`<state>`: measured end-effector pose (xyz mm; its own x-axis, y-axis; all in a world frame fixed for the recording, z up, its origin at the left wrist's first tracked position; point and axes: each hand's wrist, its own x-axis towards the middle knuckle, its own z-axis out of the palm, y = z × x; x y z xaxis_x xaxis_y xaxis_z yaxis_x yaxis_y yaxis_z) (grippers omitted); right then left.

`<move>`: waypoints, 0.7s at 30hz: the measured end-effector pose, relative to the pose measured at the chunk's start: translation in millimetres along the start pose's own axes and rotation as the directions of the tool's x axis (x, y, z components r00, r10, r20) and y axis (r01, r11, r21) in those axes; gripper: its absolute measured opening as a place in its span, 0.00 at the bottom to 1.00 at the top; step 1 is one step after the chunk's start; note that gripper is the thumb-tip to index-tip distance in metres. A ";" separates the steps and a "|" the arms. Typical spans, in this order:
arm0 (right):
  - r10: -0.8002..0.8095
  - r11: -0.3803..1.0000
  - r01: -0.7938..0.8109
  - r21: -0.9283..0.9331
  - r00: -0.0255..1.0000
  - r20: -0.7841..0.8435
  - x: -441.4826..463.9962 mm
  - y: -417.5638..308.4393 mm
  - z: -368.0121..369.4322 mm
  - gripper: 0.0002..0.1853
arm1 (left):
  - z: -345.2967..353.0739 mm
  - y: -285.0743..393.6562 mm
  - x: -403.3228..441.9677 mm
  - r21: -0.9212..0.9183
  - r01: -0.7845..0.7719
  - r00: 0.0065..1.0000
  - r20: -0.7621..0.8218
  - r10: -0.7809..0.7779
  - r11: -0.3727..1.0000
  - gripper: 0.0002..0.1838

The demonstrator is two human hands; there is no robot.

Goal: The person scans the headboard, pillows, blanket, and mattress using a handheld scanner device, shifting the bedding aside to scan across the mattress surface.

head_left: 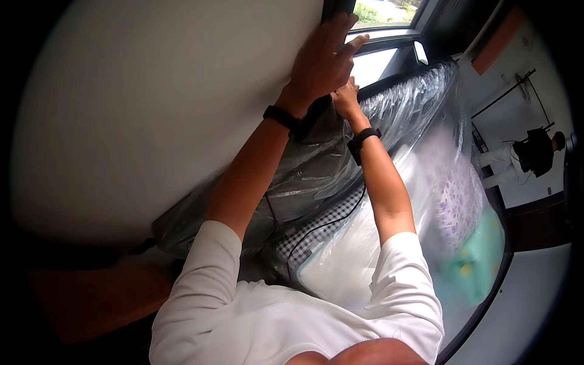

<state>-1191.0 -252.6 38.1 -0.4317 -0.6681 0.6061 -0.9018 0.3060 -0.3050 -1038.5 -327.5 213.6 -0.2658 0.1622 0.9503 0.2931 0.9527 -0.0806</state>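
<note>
The plastic sheet [420, 91] lies below and beside the window [380, 67], draped over bedding, its long upper edge running slantwise from lower left to upper right in the view. The left hand [322, 58] reaches over the edge of the white wall [158, 115] by the window frame, fingers pointing up and right, the thumb side apart; the right hand [347, 97] is just beneath it, by the sheet's upper edge (whether either hand is clamped on anything, one cannot tell). The sheet is clear, glossy and finely creased, darker-looking toward the left. Through or beside it show a black-and-white checked cloth [319, 222], a purple-flowered cloth [456, 207] and a green cloth [477, 258], all soft and bulging; a thin black cord [325, 224] curves across the checks. The wall crowds the left forearm, while there is room between the two forearms and to the right, above the bedding.
</note>
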 end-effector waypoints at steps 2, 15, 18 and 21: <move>-0.003 0.999 0.001 0.046 0.999 0.042 23.9 -15.8 -31.5 0.26 | 21.3 8.0 -14.3 0.327 0.014 0.999 -0.046 0.001 0.945 0.26; 0.161 0.953 -0.124 -0.278 0.980 0.115 59.7 64.0 -45.4 0.22 | 10.7 12.0 -14.5 0.386 -0.032 0.990 0.139 -0.024 0.922 0.04; -0.063 0.993 0.078 -0.092 0.987 0.151 26.6 19.5 -36.8 0.21 | 13.9 13.6 -16.8 0.340 0.010 0.992 0.114 -0.052 0.940 0.04; -0.086 0.994 0.096 -0.059 0.984 0.157 9.2 15.3 -49.8 0.20 | 15.8 13.0 -19.8 0.357 0.003 0.994 0.100 -0.041 0.934 0.05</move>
<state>-1209.6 -220.3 75.6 -0.3447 -0.7902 0.5067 -0.9386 0.2800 -0.2018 -1043.9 -314.3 188.9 -0.3686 0.1478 0.9178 -0.0551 0.9821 -0.1803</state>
